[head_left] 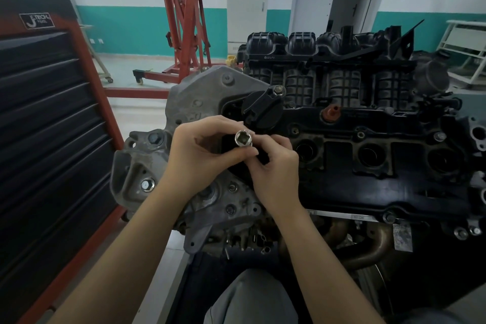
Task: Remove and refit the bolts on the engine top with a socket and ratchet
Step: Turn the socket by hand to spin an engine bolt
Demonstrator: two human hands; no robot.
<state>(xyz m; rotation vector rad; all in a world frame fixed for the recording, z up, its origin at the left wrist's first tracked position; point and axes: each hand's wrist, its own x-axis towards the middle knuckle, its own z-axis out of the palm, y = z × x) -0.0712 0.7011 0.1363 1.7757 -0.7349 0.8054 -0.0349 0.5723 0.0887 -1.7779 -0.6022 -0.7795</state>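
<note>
Holding the socket (243,138) up over the near left end of the engine top (368,166), I have my left hand (202,152) wrapped round its body, square drive hole facing me. My right hand (273,163) pinches something small against the socket's far side; I cannot tell what, since my fingers (265,142) hide it. No ratchet shows in this head view. I judge this as tool assembly, before any bolt is turned. Bolts sit seated along the cover, one (439,136) far right, one (389,217) on the near edge. Next comes mating the socket squarely to its drive, then lowering it onto a bolt head.
</note>
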